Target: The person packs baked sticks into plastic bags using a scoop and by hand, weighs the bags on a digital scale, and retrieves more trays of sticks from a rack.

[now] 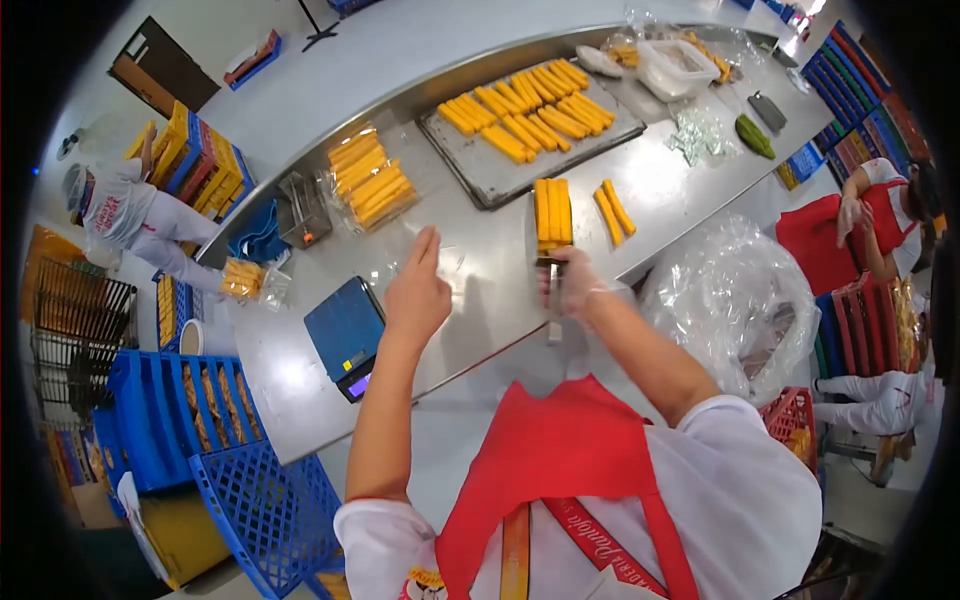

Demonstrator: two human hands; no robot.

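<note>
My right hand, in a clear glove, is closed around the handle of a flat metal scoop. Several yellow breadsticks lie side by side on the scoop, over the table. My left hand is bare, with its fingers stretched out above the tabletop. Clear plastic film shows beside those fingers; I cannot tell whether they touch it. Two loose breadsticks lie right of the scoop. Behind them a dark baking tray bears rows of breadsticks.
A blue scale stands left of my left hand, with bagged breadsticks farther back. A large clear plastic bag bulges at the table's near right edge. Blue crates stand at left. Co-workers are at both sides.
</note>
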